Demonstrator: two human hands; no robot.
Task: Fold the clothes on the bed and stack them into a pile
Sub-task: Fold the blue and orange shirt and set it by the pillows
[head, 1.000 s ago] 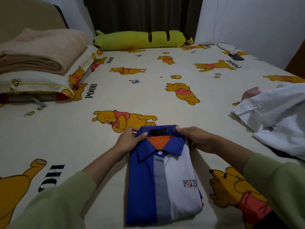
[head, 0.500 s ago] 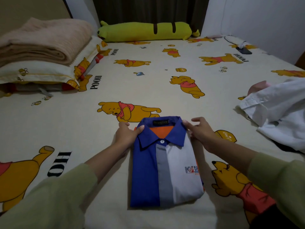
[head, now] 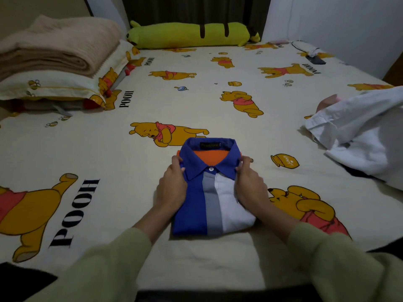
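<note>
A folded collared shirt (head: 210, 201), blue on the left, grey down the middle and white on the right, lies face up on the bed (head: 152, 101) in front of me. My left hand (head: 172, 186) grips its left edge under the collar. My right hand (head: 249, 188) grips its right edge, fingers curled over the white panel. A crumpled white garment (head: 357, 131) lies unfolded at the right side of the bed, with something pink showing behind it.
A folded beige blanket (head: 54, 44) rests on pillows (head: 65, 88) at the far left. A long green plush bolster (head: 192, 34) lies along the far edge. A dark small device with a cable (head: 315, 58) sits at the far right corner.
The folded shirt has slid away from me across the sheet. Both hands have shifted from the collar down onto the shirt's sides and closed on them.
</note>
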